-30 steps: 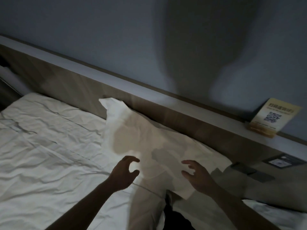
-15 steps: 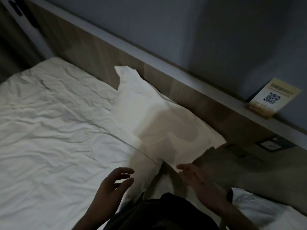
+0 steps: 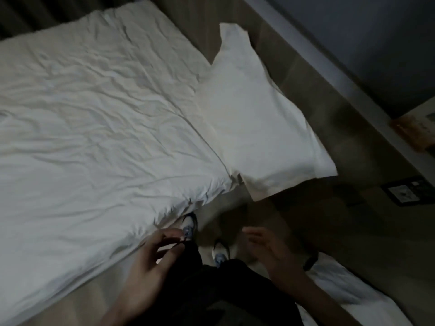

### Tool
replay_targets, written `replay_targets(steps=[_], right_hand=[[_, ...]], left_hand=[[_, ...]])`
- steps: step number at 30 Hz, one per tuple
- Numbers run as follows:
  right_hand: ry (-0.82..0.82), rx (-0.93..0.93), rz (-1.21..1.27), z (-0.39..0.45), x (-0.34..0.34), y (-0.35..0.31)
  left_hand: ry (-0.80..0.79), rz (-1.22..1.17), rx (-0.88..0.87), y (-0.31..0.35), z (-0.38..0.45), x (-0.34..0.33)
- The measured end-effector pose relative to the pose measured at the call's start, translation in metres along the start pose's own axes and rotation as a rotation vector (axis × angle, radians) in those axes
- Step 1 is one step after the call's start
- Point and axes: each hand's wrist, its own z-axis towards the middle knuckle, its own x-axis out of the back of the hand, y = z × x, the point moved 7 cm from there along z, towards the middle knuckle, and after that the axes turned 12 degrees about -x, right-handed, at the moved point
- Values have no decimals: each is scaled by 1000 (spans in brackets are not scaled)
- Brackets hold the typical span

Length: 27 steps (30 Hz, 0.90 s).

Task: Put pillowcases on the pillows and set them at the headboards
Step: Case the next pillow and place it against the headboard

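Though dim — 1 pillow [image 3: 256, 121] against headboard [image 3: 313, 74], 2 empty hands.

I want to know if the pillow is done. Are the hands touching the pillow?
Apart. The head view shows the left hand and the right hand down near the shoes, with bare floor between them and the pillow.

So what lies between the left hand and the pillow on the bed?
In the head view, the duvet's corner, a strip of floor and the person's shoe lie between the empty left hand and the pillow.
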Motion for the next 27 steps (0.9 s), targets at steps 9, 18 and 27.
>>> replay_targets(steps=[9, 18, 27], right_hand=[[-219, 33, -135, -50, -94, -10], [-382, 151, -367, -111, -287, -13], [-503, 235, -528, -172, -452, -19]], left_hand=[[240, -98, 33, -59, -111, 66], [425, -119, 65, -143, -246, 200], [639, -177, 120, -215, -361, 319]])
